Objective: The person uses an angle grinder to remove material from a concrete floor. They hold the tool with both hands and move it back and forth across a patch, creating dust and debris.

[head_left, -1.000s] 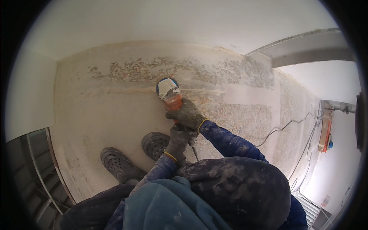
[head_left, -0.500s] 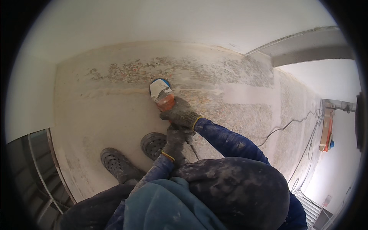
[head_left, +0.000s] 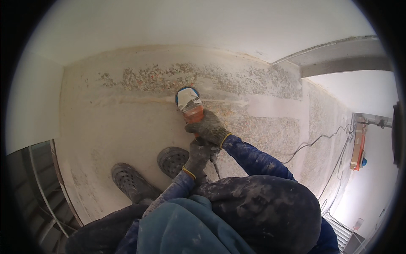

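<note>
An angle grinder (head_left: 193,111) with an orange body, a white-covered head and a blue rim rests head-down on the dusty floor (head_left: 114,131). My right hand (head_left: 209,127), in a dark knit glove with a yellow cuff, is closed round the orange body. Behind it, my left hand (head_left: 198,155), gloved alike, is closed on the rear of the grinder. A dark cord (head_left: 216,170) runs from there toward my knee. Speckled, rough patches of floor lie ahead and to the right of the grinder's head. Its underside is hidden.
My feet, in grey clogs (head_left: 134,182), stand left of the grinder. White walls (head_left: 190,25) border the floor ahead. Cables (head_left: 313,142) trail along the right, near an orange-red long object (head_left: 358,146). At left, a doorway-like opening (head_left: 36,190) shows dark steps or slats.
The grinder and both my hands have shifted a little to the right across the floor. My feet have stayed in place.
</note>
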The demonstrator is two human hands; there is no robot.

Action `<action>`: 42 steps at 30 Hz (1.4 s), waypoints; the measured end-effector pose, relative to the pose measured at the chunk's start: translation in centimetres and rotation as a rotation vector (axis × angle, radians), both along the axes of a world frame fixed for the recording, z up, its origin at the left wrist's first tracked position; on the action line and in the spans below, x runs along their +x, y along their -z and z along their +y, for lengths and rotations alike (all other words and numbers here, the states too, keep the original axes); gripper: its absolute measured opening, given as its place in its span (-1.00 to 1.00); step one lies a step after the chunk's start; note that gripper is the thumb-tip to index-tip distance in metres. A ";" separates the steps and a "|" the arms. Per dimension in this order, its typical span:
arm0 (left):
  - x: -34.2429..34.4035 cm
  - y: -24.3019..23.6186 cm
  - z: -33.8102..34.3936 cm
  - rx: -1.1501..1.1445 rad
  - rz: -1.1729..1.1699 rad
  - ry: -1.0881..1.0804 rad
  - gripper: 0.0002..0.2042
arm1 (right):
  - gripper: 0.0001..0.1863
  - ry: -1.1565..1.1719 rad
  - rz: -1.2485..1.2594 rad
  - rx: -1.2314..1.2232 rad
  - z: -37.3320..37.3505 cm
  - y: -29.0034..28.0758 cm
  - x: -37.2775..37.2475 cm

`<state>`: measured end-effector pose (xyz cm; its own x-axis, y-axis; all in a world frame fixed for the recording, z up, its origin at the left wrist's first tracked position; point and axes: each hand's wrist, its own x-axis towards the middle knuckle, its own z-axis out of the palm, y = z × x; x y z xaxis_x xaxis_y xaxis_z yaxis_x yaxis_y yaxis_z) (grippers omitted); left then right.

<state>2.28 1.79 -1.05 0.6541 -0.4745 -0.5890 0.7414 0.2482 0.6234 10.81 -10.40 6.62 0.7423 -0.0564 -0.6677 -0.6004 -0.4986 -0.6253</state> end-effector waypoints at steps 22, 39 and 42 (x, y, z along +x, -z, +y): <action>1.0 -2.0 -0.1 0.039 0.071 -0.088 -0.77 | -0.26 -0.052 -0.044 0.002 0.5 -0.2 0.7; 1.9 -1.2 0.7 0.048 0.098 -0.082 -0.77 | -0.24 -0.086 -0.053 0.030 1.4 0.5 2.4; 1.5 -0.7 0.7 0.045 0.086 -0.090 -0.77 | -0.25 -0.105 -0.004 0.039 1.5 0.3 2.4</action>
<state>3.80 2.52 -0.34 0.6388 -0.3881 -0.6643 0.7688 0.2891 0.5704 13.26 -8.90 6.36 0.7457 0.0478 -0.6646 -0.5431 -0.5342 -0.6478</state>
